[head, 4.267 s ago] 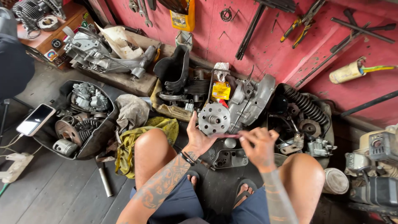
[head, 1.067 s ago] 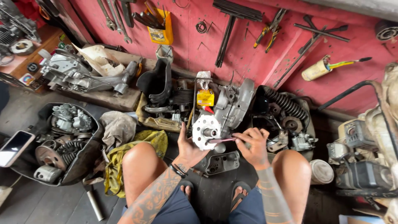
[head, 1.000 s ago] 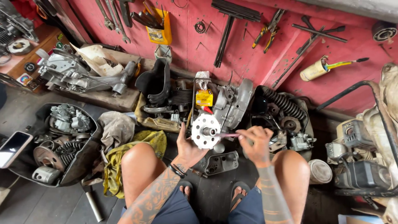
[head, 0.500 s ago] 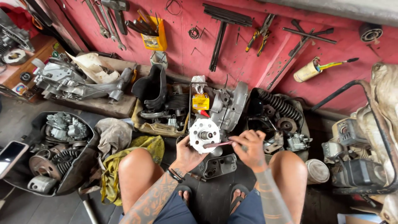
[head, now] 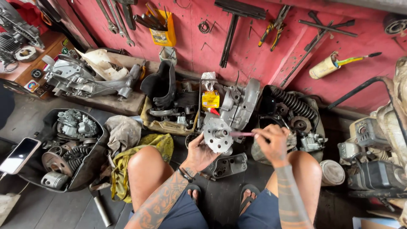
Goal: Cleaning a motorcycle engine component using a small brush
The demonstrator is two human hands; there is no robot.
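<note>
Two yellow packages catch the eye: a small yellow box standing among the engine parts just behind the work, and a yellow carton of tools hung on the red wall; a cream tube with green tip leans there too; the left hand is curled round the rim of a round metal engine plate, held up between the knees; the right hand pinches a thin pink-handled tool, its tip touching the plate's hub; an engine casing stands close behind; a tub of cylinders and a phone lie well left.
</note>
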